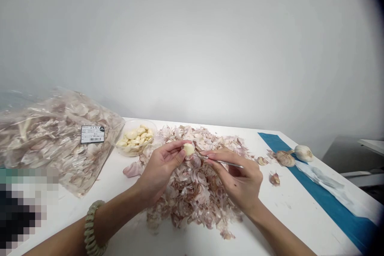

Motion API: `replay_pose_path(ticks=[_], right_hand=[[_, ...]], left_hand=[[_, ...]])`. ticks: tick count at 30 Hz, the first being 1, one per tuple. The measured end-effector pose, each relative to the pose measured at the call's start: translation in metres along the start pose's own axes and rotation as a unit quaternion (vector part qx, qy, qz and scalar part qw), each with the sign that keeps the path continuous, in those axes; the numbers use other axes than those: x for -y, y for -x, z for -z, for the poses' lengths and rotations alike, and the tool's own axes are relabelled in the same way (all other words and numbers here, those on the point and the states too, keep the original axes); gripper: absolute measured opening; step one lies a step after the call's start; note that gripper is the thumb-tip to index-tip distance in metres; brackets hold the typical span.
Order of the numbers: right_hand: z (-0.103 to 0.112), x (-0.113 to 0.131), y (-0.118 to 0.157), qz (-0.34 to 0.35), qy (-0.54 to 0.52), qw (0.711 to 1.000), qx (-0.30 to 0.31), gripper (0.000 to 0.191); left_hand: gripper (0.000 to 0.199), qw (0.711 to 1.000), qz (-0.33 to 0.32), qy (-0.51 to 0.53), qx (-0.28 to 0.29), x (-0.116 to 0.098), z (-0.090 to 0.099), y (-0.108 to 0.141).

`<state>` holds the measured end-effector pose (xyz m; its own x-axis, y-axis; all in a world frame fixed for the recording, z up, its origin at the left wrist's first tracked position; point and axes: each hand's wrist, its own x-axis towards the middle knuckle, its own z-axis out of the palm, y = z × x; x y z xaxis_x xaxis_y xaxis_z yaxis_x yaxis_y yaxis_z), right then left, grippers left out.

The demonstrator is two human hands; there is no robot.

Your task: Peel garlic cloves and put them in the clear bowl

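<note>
Garlic clove (189,149) pinched by left hand (159,168), metal tool (229,164) gripped by right hand (243,178) (both half-curled), skins (196,196) heaped beneath

I get soft, bright light, strongest on the smooth pale-grey wall (192,60) behind the flat white counter (300,208). Glare streaks the clear crinkled plastic bag (57,128) at its left; shadow falls past its right edge. Dark vignetting curves across my right corners; pixelation covers the counter's near-left.
</note>
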<state>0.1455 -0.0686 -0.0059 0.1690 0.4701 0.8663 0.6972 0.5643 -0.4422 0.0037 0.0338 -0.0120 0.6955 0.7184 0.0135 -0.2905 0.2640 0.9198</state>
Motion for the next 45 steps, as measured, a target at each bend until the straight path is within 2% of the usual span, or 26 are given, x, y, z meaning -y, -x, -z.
replay_pose_path(ticks=[32, 39, 45], right_hand=[[0.0006, 0.0009, 0.0022, 0.011, -0.015, 1.0, 0.012, 0.035], [-0.0009, 0.0002, 0.0015, -0.016, -0.009, 1.0, -0.013, 0.033], [-0.0009, -0.0002, 0.0026, -0.029, -0.02, 0.999, -0.011, 0.033]], left_hand=[[0.033, 1.0, -0.003, -0.022, 0.001, 0.0021, 0.002, -0.0021], [0.031, 1.0, -0.007, -0.012, 0.004, 0.0024, 0.0021, -0.0021], [0.03, 1.0, -0.006, -0.016, 0.014, 0.0031, 0.0035, -0.0022]])
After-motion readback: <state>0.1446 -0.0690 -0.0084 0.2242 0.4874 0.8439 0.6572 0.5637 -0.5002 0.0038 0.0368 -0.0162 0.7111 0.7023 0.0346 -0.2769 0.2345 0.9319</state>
